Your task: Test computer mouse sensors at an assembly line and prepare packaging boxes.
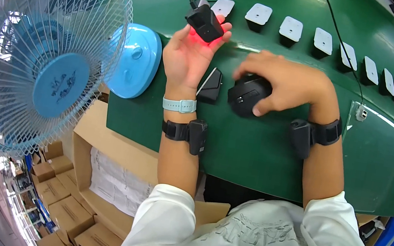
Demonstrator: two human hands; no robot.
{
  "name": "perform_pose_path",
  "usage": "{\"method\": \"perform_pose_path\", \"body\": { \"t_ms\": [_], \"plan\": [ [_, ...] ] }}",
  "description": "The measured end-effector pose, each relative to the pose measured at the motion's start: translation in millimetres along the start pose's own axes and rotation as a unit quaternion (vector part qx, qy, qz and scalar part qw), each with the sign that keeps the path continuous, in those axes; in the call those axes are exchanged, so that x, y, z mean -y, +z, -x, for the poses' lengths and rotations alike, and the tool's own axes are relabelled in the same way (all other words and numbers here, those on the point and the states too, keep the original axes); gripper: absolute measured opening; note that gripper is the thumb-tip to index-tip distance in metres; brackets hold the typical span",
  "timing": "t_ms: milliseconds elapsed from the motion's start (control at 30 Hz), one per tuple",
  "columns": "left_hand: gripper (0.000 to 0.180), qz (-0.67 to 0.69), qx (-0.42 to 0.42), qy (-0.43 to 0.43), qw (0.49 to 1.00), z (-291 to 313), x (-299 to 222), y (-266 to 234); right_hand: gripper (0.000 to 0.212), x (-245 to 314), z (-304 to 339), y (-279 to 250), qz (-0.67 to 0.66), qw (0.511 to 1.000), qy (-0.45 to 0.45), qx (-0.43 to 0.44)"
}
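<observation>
My left hand [190, 58] is turned palm up, its fingers curled around a small black corded device [205, 23] that casts red light on the fingers and palm. My right hand [288, 81] is wrapped over a rounded black object shaped like a computer mouse [248, 96], low over the green table; its fingertips are slightly blurred. Between my hands stands a small black box with a pale top [211, 86], touched by neither. Each forearm wears a black strapped module, and a pale watch band sits on my left wrist.
A row of several black boxes with white tops [291, 29] curves along the far side of the green table [254, 154]. A blue fan [61, 83] stands at left beside its blue base [136, 62]. An open carton [115, 137] sits below the table edge. A black cable with a connector [361, 114] hangs at right.
</observation>
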State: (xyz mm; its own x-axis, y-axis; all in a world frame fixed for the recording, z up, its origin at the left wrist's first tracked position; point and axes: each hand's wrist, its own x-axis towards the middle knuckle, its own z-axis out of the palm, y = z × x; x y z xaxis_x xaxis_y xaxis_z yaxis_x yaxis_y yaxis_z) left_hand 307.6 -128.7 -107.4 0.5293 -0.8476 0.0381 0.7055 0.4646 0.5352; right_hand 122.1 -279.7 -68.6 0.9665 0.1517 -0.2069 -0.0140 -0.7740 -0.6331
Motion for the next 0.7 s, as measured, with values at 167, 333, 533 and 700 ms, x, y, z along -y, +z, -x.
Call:
{"method": "perform_pose_path", "body": {
  "t_ms": [167,333,533,700],
  "plan": [
    [0.047,-0.036,-0.020,-0.012,0.999,3,-1,1,0.036,0,-32,-3,-0.220,0.909,-0.013,-0.355],
    [0.044,-0.073,0.029,-0.030,0.996,3,-2,-6,0.033,19,-75,1,-0.313,0.838,-0.017,-0.446],
    [0.031,-0.307,-0.049,0.056,0.949,6,7,19,0.028,20,-91,15,-0.358,0.815,-0.007,-0.456],
    [0.029,-0.381,-0.048,0.072,0.921,7,-1,8,0.026,13,-92,17,-0.371,0.801,-0.043,-0.468]
  ]
}}
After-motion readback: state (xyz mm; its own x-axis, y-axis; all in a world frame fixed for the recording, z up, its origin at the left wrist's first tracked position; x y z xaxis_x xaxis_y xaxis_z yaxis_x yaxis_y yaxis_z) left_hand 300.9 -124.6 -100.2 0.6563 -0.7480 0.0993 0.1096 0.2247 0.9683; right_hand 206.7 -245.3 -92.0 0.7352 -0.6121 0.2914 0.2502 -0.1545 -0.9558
